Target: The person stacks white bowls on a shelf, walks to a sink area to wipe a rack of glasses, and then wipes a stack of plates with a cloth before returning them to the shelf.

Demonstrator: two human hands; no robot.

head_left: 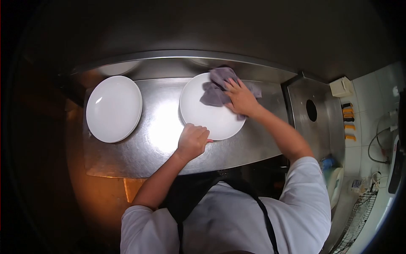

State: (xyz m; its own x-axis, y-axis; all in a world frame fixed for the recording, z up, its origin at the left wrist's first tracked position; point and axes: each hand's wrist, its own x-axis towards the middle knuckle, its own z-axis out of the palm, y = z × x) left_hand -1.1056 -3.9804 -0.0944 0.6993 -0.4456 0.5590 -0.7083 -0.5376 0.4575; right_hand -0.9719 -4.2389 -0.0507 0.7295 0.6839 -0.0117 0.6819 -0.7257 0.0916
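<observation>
A large white plate [207, 116] lies on the steel counter in front of me. My left hand [193, 140] grips its near-left rim, fingers closed over the edge. On the plate's upper right, my right hand [242, 98] presses a grey-purple cloth [215, 96] against the surface, and part of the cloth hangs past the far rim. The right fingers look spread over the bunched cloth and are slightly blurred. Off to the left sits a stack of white plates [114, 109], apart from both hands.
The steel counter [158, 150] has a raised back edge. To the right is a steel surface with a round dark hole [311, 110]. Several yellow- and black-handled knives [349, 115] hang on the tiled wall, below a small cream box [341, 87].
</observation>
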